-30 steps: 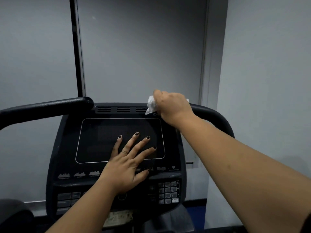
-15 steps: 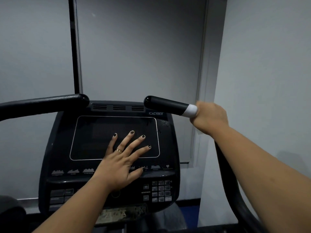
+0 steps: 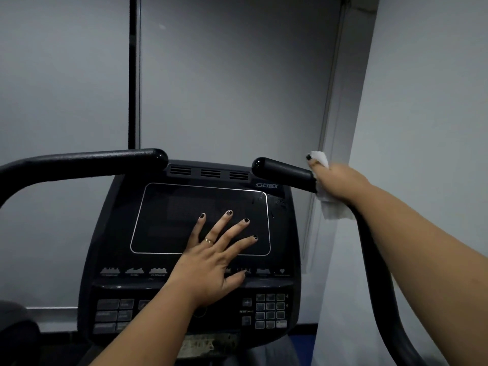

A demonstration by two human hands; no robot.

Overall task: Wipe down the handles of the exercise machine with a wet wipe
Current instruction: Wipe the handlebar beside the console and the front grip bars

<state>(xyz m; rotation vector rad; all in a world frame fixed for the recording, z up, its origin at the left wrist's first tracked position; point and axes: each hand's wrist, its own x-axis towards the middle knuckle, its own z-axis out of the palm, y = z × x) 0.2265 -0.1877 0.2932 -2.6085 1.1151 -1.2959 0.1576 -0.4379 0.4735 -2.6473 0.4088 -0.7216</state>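
The black right handle point(image 3: 282, 171) of the exercise machine juts toward the console from the right. My right hand point(image 3: 340, 183) is wrapped around it with a white wet wipe point(image 3: 334, 210) between palm and bar; part of the wipe hangs below the hand and a corner sticks up above my fingers. The rounded tip of the handle is bare. My left hand point(image 3: 214, 254) lies flat with fingers spread on the dark console screen point(image 3: 169, 220). The left handle point(image 3: 87, 163) curves across the upper left, untouched.
The console has a keypad point(image 3: 270, 310) at lower right and buttons at lower left. The right handle's arm point(image 3: 385, 294) bends down past my forearm. Grey wall panels and a white pillar point(image 3: 422, 128) stand close behind the machine.
My right hand slid the wipe from the handle's tip outward along the bar, leaving the tip bare. The wipe now hangs looser below the hand. My left hand stayed on the screen.
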